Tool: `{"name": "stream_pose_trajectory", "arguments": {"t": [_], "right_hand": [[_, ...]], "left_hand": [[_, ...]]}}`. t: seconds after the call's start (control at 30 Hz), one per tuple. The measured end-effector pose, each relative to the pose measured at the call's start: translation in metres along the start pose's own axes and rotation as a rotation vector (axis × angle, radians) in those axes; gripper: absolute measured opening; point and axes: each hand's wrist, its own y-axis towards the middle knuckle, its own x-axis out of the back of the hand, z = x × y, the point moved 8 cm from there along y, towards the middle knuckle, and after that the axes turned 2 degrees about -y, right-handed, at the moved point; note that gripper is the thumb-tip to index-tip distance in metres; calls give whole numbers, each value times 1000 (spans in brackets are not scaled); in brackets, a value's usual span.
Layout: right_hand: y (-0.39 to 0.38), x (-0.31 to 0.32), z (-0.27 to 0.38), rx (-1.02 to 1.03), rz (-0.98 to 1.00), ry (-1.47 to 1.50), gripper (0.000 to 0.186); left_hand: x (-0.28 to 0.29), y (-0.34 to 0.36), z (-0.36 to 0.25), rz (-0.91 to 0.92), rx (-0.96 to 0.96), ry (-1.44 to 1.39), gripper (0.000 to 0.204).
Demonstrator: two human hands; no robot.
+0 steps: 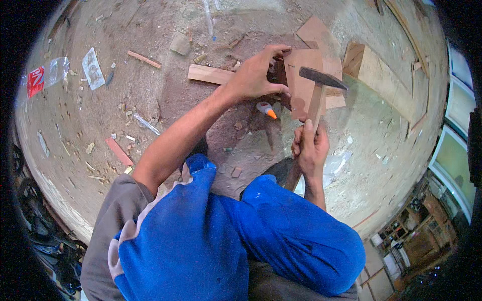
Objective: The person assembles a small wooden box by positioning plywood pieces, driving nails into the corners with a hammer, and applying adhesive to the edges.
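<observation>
My right hand is wrapped round the wooden handle of a hammer. The hammer's dark metal head lies over a small light-brown wooden board. From the left, my left hand grips the board's side edge, its thumb and index finger spread along it. The shadowed gap below that edge is too dark to make out. A white glue bottle with an orange tip lies just below my left hand. Beneath and beyond the board are other thin wooden pieces.
A wooden strip lies left of the board, and a long thick plank to its right. Small scraps, a reddish strip and plastic wrappers litter the dirt floor. Glazed frames stand at the far right.
</observation>
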Motion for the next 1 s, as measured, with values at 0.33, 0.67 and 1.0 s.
{"name": "stream_pose_trajectory", "arguments": {"t": [0.33, 0.67, 1.0], "right_hand": [[-13, 36, -11, -88, -250, 370, 44], [-8, 47, -8, -45, -345, 526, 44], [-12, 55, -14, 12, -337, 340, 37]], "left_hand": [[-29, 15, -26, -4, 65, 274, 83], [-35, 15, -23, -5, 63, 251, 88], [-54, 18, -38, -67, 11, 300, 89]]}}
